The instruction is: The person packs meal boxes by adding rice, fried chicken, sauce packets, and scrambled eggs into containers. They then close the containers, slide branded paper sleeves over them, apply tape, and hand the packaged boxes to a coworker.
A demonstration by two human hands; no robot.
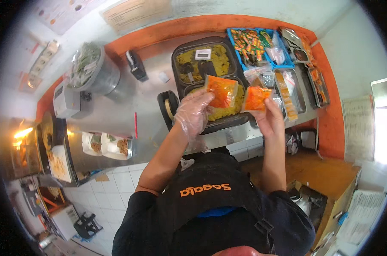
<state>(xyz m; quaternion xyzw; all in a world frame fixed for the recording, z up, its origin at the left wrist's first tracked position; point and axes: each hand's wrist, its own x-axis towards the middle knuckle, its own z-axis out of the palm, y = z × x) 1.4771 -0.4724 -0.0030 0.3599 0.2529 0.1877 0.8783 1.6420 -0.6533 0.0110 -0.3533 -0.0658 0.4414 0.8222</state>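
My left hand [193, 112], in a clear plastic glove, grips a clear packet of orange-red food [222, 92] by its left edge. Bare, my right hand [270, 116] pinches a smaller packet of orange food [257, 98] at its right side. Both packets are held up side by side over the front of a black two-part food warmer [177, 60]. Yellow rice [225, 113] lies in its front part, partly hidden by the packets and my left hand. Its rear part holds more yellow rice, a dark ladle and a small white device with a display [203, 54].
Blue baskets of sachets [251, 44] and metal trays [304, 96] stand at the right. Leftward on the steel counter are a red stick [136, 124], an open white food box [107, 145], a black tape dispenser [136, 65] and a large clear tub [94, 70].
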